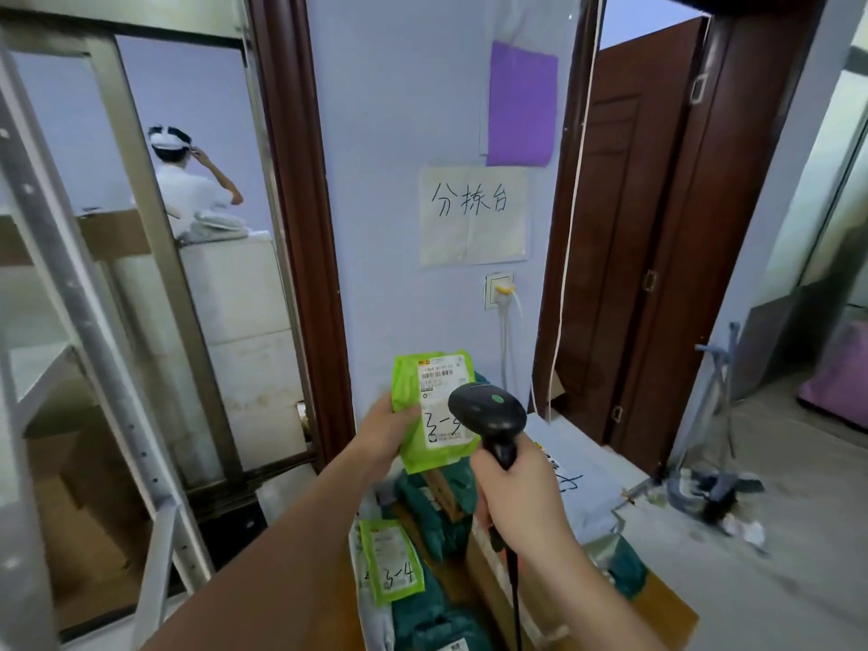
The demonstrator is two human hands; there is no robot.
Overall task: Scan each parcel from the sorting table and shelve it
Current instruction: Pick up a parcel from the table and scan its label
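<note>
My left hand [383, 432] grips a bright green parcel [434, 411] by its left edge and holds it upright above the table. Its white shipping label faces me, with "3-9" handwritten on it. My right hand [514, 493] is wrapped round the handle of a black barcode scanner [488, 415], whose head sits just in front of the label's right side. Below, the sorting table holds another green parcel marked "3-4" [392, 561], several dark teal parcels [434, 519] and a grey mailer [580, 481].
A metal shelf rack [80, 293] stands at the left. A paper sign [474, 216] and a purple sheet [521, 103] hang on the wall ahead. Brown doors [629, 237] flank it. A person [188, 185] stands in the far room. A folded trolley [714, 415] leans at right.
</note>
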